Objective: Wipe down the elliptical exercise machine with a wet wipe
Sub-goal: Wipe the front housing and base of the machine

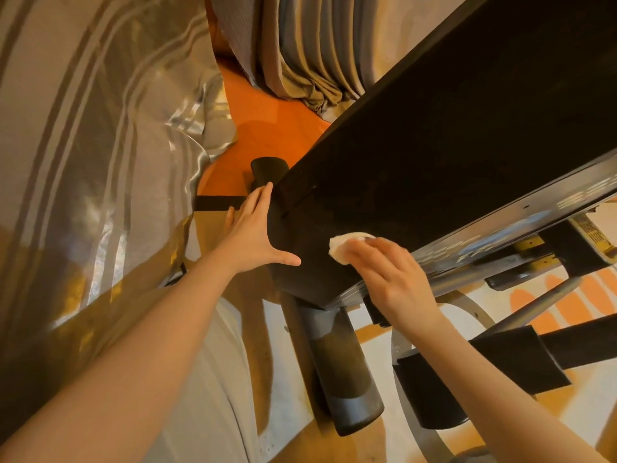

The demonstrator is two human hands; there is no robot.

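Note:
The elliptical machine's dark housing [417,138] runs from the centre to the upper right, with a grey trim strip [521,225] along its lower edge. My right hand [390,279] presses a crumpled white wet wipe [344,243] flat against the housing's near end, the wipe showing past my fingertips. My left hand [257,235] lies spread and flat on the housing's left end, thumb stretched toward the wipe, holding nothing. Grey and black cylindrical bars [340,372] of the machine hang below the housing.
Shiny striped curtains [100,145] hang close on the left, and more folded curtains [314,51] pool on the orange floor [273,128] at the top. Black frame arms [534,352] and a yellow-marked bracket [587,238] cross the lower right. A patterned orange-and-white floor lies below.

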